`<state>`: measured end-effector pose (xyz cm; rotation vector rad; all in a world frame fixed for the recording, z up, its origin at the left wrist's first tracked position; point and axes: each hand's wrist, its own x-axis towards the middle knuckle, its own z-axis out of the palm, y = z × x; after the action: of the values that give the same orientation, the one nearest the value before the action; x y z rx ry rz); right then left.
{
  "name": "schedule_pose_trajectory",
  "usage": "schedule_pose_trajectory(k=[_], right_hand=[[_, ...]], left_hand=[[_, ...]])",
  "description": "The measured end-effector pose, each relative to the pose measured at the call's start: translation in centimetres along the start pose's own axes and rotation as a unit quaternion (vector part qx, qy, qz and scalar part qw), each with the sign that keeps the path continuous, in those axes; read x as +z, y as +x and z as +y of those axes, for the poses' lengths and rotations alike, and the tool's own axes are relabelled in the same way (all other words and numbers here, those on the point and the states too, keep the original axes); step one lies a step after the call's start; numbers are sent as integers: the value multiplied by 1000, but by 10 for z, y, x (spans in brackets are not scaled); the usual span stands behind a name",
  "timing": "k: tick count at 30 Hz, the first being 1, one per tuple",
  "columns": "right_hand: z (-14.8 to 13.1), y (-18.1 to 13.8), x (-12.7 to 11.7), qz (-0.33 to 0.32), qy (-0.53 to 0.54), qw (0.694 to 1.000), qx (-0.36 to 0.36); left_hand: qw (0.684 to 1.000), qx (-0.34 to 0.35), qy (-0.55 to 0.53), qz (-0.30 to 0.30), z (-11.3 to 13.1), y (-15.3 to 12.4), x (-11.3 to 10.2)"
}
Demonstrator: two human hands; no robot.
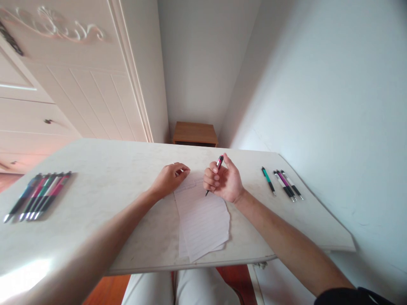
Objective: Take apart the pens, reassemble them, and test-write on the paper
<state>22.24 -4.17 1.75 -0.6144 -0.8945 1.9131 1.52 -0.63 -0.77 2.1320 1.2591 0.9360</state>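
My right hand [224, 181] is closed around a pink and black pen [215, 170], whose tip rests on the upper part of a lined sheet of paper [203, 222]. Faint writing shows near the top of the sheet. My left hand [170, 178] lies on the sheet's top left corner with fingers curled down, pressing it to the white table [104, 186]. A ring shows on one finger.
Several pens [40, 194] lie in a row on the table's left side. Three more pens [282, 183] lie to the right, near the wall. A white wardrobe [73, 72] stands at the left and a small wooden cabinet [195, 133] beyond the table.
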Motion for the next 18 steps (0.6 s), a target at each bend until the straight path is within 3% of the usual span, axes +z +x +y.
schedule_pose_trajectory(k=[7, 18], right_hand=[[2, -3, 0, -41, 28, 999, 5], [2, 0, 0, -27, 46, 998, 21]], left_hand=[[1000, 4, 3, -10, 0, 0, 1], [1000, 9, 17, -24, -2, 0, 1]])
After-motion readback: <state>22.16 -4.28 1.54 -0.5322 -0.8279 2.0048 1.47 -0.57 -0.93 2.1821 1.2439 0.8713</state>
